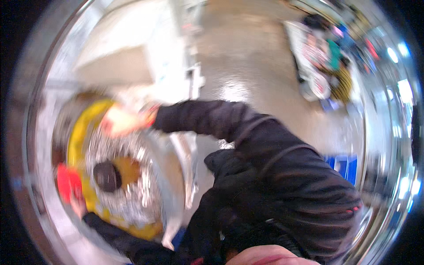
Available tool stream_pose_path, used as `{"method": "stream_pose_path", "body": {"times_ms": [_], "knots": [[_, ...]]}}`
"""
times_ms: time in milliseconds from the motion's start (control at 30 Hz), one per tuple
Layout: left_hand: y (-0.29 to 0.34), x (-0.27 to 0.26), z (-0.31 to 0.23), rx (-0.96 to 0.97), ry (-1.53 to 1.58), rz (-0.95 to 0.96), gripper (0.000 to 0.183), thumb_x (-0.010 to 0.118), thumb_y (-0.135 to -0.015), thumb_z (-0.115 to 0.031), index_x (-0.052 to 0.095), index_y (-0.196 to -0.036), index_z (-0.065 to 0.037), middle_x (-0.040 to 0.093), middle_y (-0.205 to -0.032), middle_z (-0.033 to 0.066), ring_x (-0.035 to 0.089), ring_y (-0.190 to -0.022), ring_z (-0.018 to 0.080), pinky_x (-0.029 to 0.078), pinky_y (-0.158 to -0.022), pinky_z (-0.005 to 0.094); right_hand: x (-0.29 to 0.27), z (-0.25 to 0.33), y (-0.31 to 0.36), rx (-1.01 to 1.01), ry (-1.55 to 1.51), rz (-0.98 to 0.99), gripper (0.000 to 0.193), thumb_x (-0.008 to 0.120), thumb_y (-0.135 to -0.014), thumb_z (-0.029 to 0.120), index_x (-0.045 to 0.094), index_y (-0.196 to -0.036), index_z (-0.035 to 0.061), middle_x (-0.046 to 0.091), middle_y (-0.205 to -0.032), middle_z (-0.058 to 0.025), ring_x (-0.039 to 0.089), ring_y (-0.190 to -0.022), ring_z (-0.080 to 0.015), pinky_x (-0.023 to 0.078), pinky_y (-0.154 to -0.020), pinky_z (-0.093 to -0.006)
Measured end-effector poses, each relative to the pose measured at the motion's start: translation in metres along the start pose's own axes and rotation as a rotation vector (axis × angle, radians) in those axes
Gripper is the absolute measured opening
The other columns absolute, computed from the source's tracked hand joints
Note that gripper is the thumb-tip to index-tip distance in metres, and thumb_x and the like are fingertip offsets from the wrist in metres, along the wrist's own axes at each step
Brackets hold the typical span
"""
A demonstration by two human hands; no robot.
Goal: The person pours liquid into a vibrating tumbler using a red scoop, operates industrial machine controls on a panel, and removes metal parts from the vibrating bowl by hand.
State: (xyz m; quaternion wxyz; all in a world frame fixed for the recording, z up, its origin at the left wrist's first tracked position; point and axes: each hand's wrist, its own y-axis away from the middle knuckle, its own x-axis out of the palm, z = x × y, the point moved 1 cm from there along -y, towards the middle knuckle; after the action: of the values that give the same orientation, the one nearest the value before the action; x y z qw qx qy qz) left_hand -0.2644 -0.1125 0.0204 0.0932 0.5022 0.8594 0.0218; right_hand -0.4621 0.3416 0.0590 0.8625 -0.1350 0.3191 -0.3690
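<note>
Low on the left, my left hand (78,205) grips a bright red object (69,182), which looks like plastic; blur hides its kind. It is at the outer side of a round machine bowl with a yellow ring (79,141). Inside the ring lies a mass of shiny silvery small pieces (143,187), too smeared to name. A dark round hub (107,176) stands in the middle, beside a brownish patch. My right hand (121,121) reaches across to the bowl's far edge, over the ring. Motion smears its fingers, so whether it holds anything is hidden.
A white, bright machine body or surface (128,31) rises beyond the bowl. Wet-looking brown floor (238,53) runs to its right. A white table (296,48) with mixed items stands at the far right, a white bucket (317,86) at its near end. A blue crate (344,167) sits at the right.
</note>
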Motion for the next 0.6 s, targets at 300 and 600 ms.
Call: {"method": "stream_pose_path", "body": {"times_ms": [300,600], "knots": [[-0.033,0.046,-0.014,0.157,0.442,-0.057,0.006,0.05,-0.076,-0.013,0.049,-0.074,-0.007,0.048,-0.052,0.0053,0.047,-0.045,0.0172,0.04,-0.045,0.0293,-0.01,0.011,0.003,0.395,-0.159,0.026,0.022,0.05,-0.078,0.019,0.059,-0.089,0.0027,0.057,-0.064,-0.0025,0.053,-0.056,-0.0074,0.042,-0.054,-0.0204],[-0.058,0.068,0.008,0.104,0.553,-0.307,0.008,0.049,-0.075,-0.012,0.048,-0.083,-0.01,0.051,-0.058,0.0047,0.048,-0.048,0.0146,0.04,-0.044,0.028,-0.004,0.002,0.002,0.402,-0.276,0.027,0.015,0.053,-0.078,0.015,0.06,-0.083,0.0031,0.054,-0.058,-0.0009,0.048,-0.05,-0.0047,0.037,-0.046,-0.0174]]}}
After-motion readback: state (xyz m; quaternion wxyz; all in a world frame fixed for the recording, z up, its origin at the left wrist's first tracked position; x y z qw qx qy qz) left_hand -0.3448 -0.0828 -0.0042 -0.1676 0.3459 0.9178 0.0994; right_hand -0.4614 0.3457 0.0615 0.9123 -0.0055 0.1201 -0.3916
